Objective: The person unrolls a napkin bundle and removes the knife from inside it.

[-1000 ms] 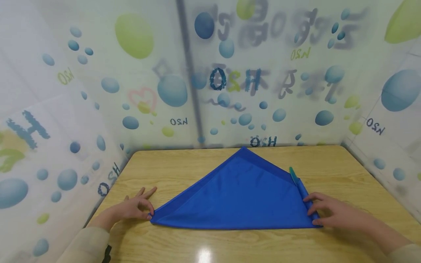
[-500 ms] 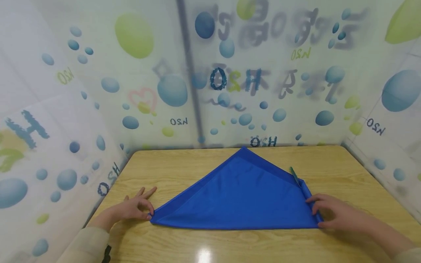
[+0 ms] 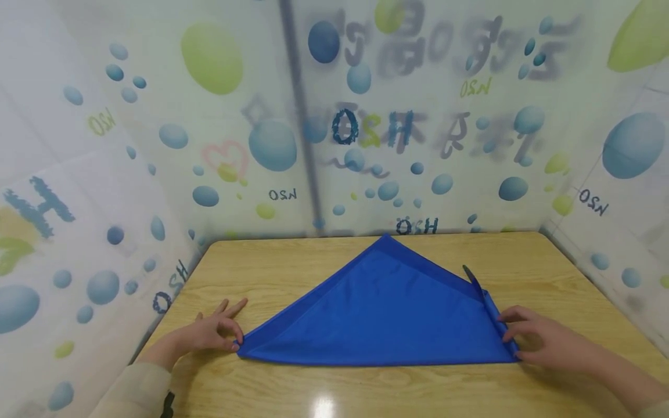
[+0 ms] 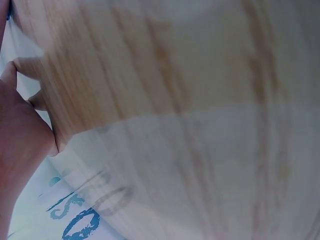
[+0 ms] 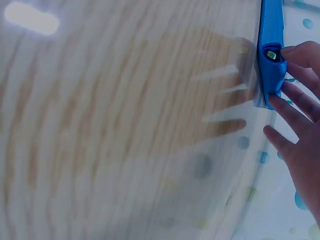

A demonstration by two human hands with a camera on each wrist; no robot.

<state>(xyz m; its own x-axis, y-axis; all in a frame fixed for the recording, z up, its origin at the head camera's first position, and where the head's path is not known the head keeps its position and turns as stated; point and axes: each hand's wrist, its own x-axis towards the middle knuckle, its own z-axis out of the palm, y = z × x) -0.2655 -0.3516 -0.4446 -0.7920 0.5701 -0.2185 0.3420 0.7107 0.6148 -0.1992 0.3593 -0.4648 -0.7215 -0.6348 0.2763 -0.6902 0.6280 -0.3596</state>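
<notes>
A blue cloth [image 3: 376,319], folded to a broad kite shape, lies on the wooden table. At its left corner my left hand [image 3: 211,332] pinches the fabric between thumb and forefinger, other fingers spread; in the left wrist view only part of that hand [image 4: 22,130] shows. Along the right edge the cloth is rolled, and my right hand [image 3: 549,345] holds this roll [image 5: 272,25] with thumb and fingertips. A slim, dark flat piece [image 3: 473,281] sticks out of the roll's far end. The right wrist view shows a small greenish piece [image 5: 271,55] inside the near end.
The table [image 3: 251,389] has rounded far corners and a glossy top. Curtain-like walls [image 3: 444,116] with printed bubbles and letters stand close behind it and on both sides. The cloth's peak reaches the table's far edge.
My right hand has moved slightly right with the roll, and the cloth lies flat further right. The protruding piece has turned from teal to dark and shifted right. The left hand stays put.
</notes>
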